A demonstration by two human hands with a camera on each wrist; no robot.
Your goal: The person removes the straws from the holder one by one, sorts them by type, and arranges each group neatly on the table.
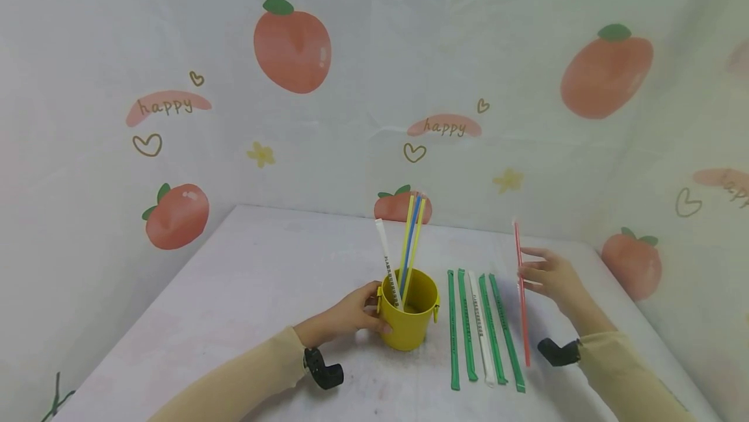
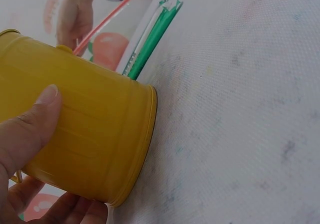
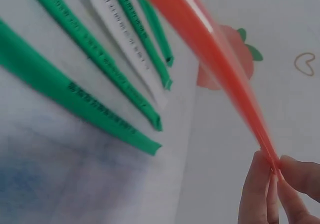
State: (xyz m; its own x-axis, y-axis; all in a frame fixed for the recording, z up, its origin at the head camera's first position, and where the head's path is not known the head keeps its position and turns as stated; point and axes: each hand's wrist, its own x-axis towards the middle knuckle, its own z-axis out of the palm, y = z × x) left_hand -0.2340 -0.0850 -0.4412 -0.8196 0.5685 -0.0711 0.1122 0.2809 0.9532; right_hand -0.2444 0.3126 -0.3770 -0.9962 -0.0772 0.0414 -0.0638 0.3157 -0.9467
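My left hand (image 1: 357,310) grips the side of a small yellow bucket (image 1: 404,337), thumb in front and fingers behind it in the left wrist view. Out of the bucket lean a white paper-wrapped straw (image 1: 383,246), a blue straw (image 1: 412,233) and yellow straws (image 1: 420,227). To the right, my right hand (image 1: 550,279) pinches a red straw (image 1: 523,318) in a clear wrapper and holds it above the table. In the right wrist view, thumb and fingertips close on the red straw (image 3: 220,59) toward one end.
Between bucket and right hand lie several green-wrapped straws (image 1: 466,324) and one white-wrapped straw (image 1: 481,324), side by side on the white tabletop (image 1: 281,266). Behind the table hangs a fruit-printed cloth (image 1: 351,149). Each wrist wears a black camera mount (image 1: 322,370).
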